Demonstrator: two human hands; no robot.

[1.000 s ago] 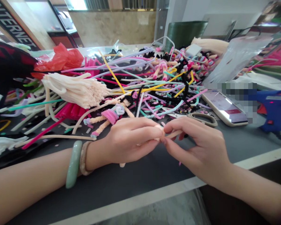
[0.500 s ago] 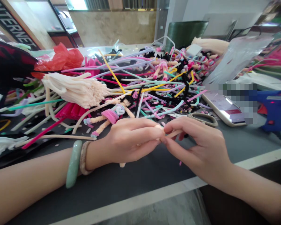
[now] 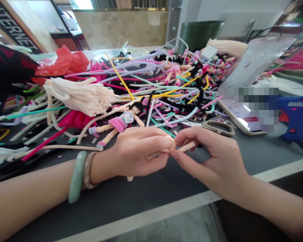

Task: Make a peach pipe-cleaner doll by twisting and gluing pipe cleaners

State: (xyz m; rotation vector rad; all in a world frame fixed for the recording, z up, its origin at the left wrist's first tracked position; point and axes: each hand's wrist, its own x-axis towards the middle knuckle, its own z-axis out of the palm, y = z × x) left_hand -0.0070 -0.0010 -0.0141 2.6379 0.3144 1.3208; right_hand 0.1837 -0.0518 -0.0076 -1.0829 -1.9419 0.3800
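Note:
My left hand (image 3: 141, 151) is closed around a peach pipe cleaner (image 3: 188, 147), part of which is coiled into a small lump at my thumb and fingertips. One pale end pokes out below my palm. My right hand (image 3: 212, 158) pinches at the coil with thumb and index finger, and a straight length of the stem runs between those fingers toward the right palm. Just beyond my left hand lies a pipe-cleaner doll (image 3: 118, 123) with a pink body and peach limbs. Scissors (image 3: 217, 127) with beige handles rest behind my right hand.
A bundle of cream pipe cleaners (image 3: 78, 95) lies at the left on a tangled, many-coloured heap. To the right are a phone (image 3: 242, 116) and a blue glue gun (image 3: 296, 117). Red plastic (image 3: 63, 62) sits at the back left. The dark table (image 3: 111, 201) has a pale edge strip.
My right index finger and thumb have parted slightly around the stem, showing more of the coil and the straight length. Both hands stay in nearly the same place.

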